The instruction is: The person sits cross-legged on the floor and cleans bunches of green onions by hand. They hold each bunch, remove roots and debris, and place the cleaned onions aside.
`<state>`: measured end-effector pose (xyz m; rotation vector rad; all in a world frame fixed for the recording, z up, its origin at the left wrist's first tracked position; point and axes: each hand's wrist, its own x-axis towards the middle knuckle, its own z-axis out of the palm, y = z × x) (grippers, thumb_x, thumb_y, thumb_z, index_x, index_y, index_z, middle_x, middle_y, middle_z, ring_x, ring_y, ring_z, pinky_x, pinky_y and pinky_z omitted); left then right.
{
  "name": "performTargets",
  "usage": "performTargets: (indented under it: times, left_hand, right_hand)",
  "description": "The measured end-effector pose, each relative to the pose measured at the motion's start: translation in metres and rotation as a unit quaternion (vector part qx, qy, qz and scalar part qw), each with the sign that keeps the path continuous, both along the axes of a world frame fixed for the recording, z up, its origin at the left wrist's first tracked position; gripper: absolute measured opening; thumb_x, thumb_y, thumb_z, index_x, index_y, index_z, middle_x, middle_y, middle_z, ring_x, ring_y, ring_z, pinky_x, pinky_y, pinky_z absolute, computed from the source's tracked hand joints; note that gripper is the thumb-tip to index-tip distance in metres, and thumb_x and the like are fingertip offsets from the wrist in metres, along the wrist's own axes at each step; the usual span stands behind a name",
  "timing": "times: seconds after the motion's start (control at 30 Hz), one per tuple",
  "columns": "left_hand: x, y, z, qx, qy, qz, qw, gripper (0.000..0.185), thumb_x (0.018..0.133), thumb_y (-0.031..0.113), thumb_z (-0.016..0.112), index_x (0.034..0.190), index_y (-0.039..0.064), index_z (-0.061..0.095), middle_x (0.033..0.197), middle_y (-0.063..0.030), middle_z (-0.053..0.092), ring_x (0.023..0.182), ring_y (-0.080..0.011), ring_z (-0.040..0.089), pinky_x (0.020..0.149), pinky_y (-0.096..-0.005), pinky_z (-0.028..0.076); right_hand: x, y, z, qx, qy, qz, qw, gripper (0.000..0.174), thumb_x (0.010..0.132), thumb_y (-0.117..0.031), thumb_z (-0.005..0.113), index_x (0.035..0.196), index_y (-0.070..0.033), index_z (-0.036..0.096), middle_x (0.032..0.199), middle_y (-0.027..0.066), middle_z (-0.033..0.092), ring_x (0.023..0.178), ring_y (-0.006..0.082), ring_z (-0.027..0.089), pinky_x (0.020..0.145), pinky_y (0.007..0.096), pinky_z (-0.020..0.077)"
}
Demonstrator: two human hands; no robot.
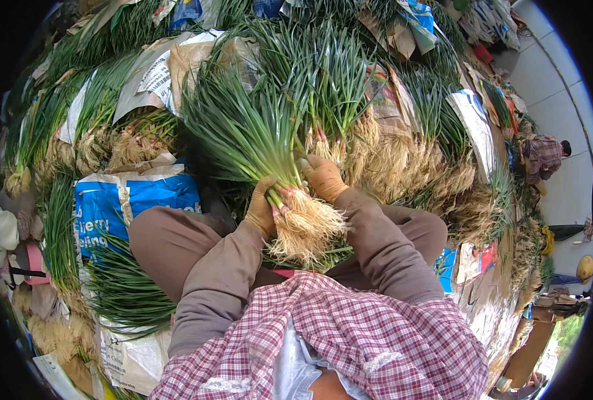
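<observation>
A bunch of long-leaved green plants (271,150) is held up in front of my lap, leaves pointing away from me. Its stem bases are pinkish, and a thick tuft of pale bare roots (309,225) hangs toward me. My left hand (261,206), in a tan glove, grips the bunch around the lower stems from the left. From the right, my right hand (325,180), gloved alike, has its fingers closed against the stems just above the roots. A yellowish leaf or stalk shows at those fingertips, slightly blurred.
More rooted plants (339,100) lie in rows ahead, among paper sacks (161,75). A blue printed sack (136,200) lies by my left knee, with loose leafy plants (126,285) behind it. Another person (546,155) sits at far right; part of someone (1,230) shows at far left.
</observation>
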<state>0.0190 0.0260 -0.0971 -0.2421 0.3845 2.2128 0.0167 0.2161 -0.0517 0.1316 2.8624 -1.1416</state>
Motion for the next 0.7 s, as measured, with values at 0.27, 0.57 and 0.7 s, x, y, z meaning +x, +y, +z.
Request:
performTargets:
  times: [0.27,0.57,0.7]
  left_hand:
    - [0.008,-0.01,0.027,-0.002,-0.029,0.013,0.999,0.044,0.074,0.033,0.067,0.095,-0.004,0.056,0.083,-0.018,0.061,0.078,-0.0305,0.062,0.079,-0.0463,0.053]
    - [0.008,0.003,0.035,-0.085,-0.002,-0.009,0.996,0.042,0.074,0.035,0.068,0.079,-0.005,0.059,0.073,-0.0158,0.061,0.058,-0.0203,0.058,0.049,-0.0279,0.051]
    - [0.009,0.002,0.044,-0.123,-0.034,0.016,0.992,0.038,0.076,0.033,0.065,0.075,-0.004,0.059,0.073,-0.0167,0.061,0.061,-0.0202,0.059,0.051,-0.029,0.052]
  right_hand:
    - [0.012,0.027,-0.009,-0.325,-0.1,-0.236,0.91,0.032,0.093,-0.035,0.05,0.102,-0.006,0.063,0.068,0.0038,0.055,0.058,0.012,0.05,0.045,0.0261,0.0428]
    - [0.008,-0.011,0.0,-0.186,-0.111,-0.018,0.976,0.032,0.092,-0.033,0.051,0.09,-0.002,0.059,0.076,0.0097,0.06,0.072,0.0273,0.056,0.068,0.0392,0.0454]
    - [0.0,-0.009,-0.002,0.056,0.034,0.045,0.997,0.029,0.091,-0.032,0.047,0.084,-0.007,0.059,0.079,0.0159,0.061,0.072,0.0314,0.058,0.067,0.0419,0.046]
